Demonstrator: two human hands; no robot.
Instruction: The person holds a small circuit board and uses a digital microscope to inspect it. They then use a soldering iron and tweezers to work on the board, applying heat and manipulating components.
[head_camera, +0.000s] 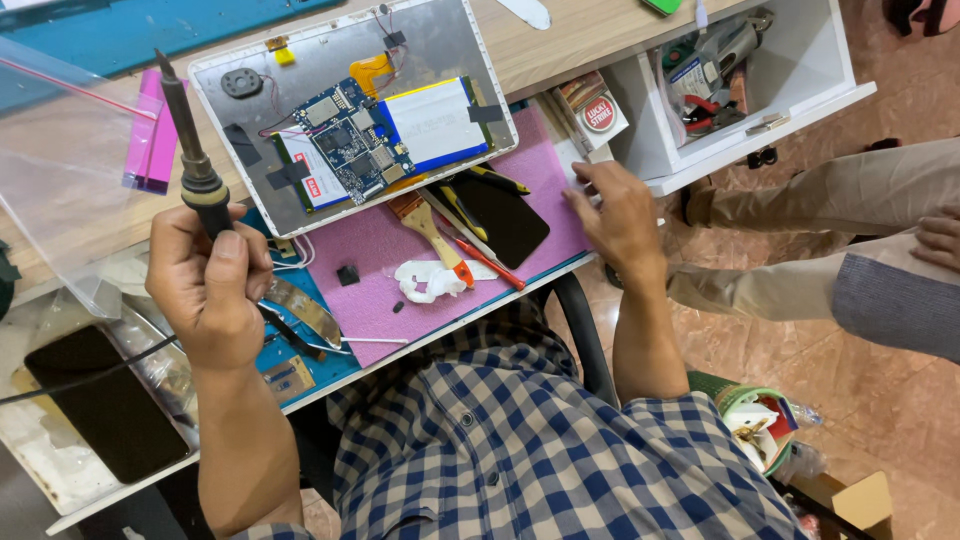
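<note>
My left hand (212, 285) grips a soldering iron (192, 160) upright, its dark tip pointing up and away from the bench. An opened tablet (350, 110) lies just beyond it, back cover off, with a blue circuit board (352, 140) and a white battery (435, 122) showing. My right hand (620, 215) rests with fingers spread at the right edge of a pink foam mat (375, 280), holding nothing. On the mat lie a small brush (425, 228), screwdrivers (485, 258), a black screen panel (505, 220) and a crumpled white tissue (430, 280).
A clear plastic bag (60, 160) covers the left of the bench. A dark phone (105, 400) lies at the lower left. A white shelf box (760, 90) with tools stands at the right. Another person's legs and hand (850, 230) are at the right. A basket (765, 420) sits on the floor.
</note>
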